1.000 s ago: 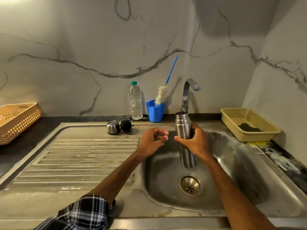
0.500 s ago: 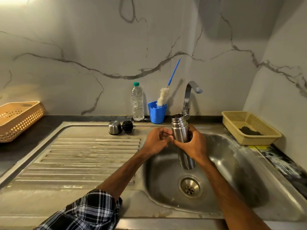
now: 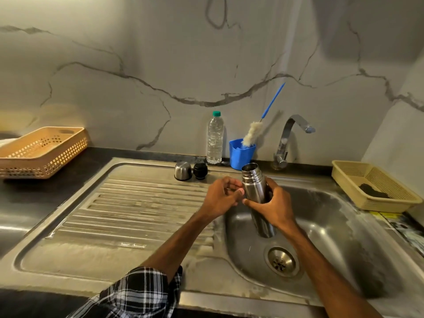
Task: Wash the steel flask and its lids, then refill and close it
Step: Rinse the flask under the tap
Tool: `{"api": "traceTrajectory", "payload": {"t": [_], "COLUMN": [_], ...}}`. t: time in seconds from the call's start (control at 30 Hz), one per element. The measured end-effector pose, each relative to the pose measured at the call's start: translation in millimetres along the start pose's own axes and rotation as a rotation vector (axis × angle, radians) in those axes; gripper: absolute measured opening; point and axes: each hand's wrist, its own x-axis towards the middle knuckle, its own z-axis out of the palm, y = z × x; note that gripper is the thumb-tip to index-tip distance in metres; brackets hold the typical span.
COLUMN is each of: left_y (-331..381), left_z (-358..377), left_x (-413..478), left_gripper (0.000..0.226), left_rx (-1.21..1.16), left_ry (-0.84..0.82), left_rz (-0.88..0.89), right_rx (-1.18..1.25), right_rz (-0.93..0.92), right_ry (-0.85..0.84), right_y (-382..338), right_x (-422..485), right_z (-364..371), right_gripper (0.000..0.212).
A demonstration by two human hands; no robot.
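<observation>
Hands meet at a slim, cylindrical stainless-steel flask (image 3: 254, 188) held over the basin. The right hand (image 3: 276, 208) wraps the flask's middle from the right side, its fingers curled round the body and the thumb across the front. The left hand (image 3: 220, 198) sits just to the left with its fingers half curled and the thumb tip against the flask's side; whether it truly pinches the flask or only touches it cannot be told. The flask is open at the top with its threaded neck bare, and it leans slightly, mouth toward the wall and base hanging clear above the round steel drain (image 3: 281, 261). A rolled-up black-and-white plaid sleeve (image 3: 137, 292) covers the left upper arm.

Below lies the stainless-steel sink basin (image 3: 344, 228), and to its left the ribbed steel drainboard (image 3: 137, 210). At the back edge of the drainboard stand the flask's domed steel cap (image 3: 182, 171) and its round black stopper (image 3: 200, 171), just beside each other. Behind them, against the marble-patterned wall, are a clear plastic water bottle with a green cap (image 3: 215, 138), a blue plastic cup (image 3: 241, 154) holding a white-bristled bottle brush with a blue handle (image 3: 251, 134), and the curved chrome tap (image 3: 289, 138). A yellow plastic mesh tray (image 3: 344, 177) with a dark scrub pad (image 3: 374, 191) sits on the right, and an orange perforated basket (image 3: 43, 152) on the far left counter.
</observation>
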Motion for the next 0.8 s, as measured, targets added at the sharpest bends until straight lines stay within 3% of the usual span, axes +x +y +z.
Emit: {"api": "traceTrajectory", "payload": {"t": [0.27,0.43,0.63,0.8], "left_y": [-2.8,1.7,33.5,54.2], "left_z": [-1.9,8.2,46.4,100.9], "left_x": [0.6,8.6,64.1,123.6], "left_gripper": [0.017,0.015,0.021,0.026], "left_rx": [0.046,0.042,0.288,0.457], "left_ry": [-0.007,-0.035,-0.086,-0.044], "left_rz": [0.038,0.066,0.231,0.259], "right_rx": [-0.022,-0.013,0.018,0.015], "right_rz": [0.01,0.055,0.155,0.197], "right_ry": [-0.029,0.056,0.168,0.261], "right_y": [5.3,21.1,58.9,76.4], "right_x": [2.9,10.2,17.6,21.0], "right_z": [-0.5,-26.5,-56.3,-56.8], "right_gripper": [0.086,0.081,0.08,0.08]}}
